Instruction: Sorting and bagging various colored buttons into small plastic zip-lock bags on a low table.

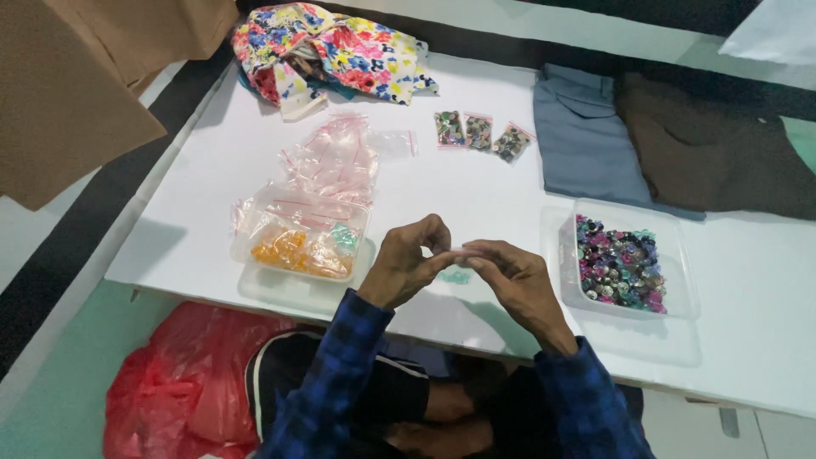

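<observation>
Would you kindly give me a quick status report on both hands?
Left hand and right hand pinching small clear zip bag together. Green bits hang inside. Nothing in the way; clear tray of mixed buttons right.

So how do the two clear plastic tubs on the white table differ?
The left tub holds small bags of orange and green bits; the right tub holds loose mixed-colour buttons. The left tub sits beyond the left hand, the right tub beside the right hand. Both are shallow, clear and lidless.
</observation>
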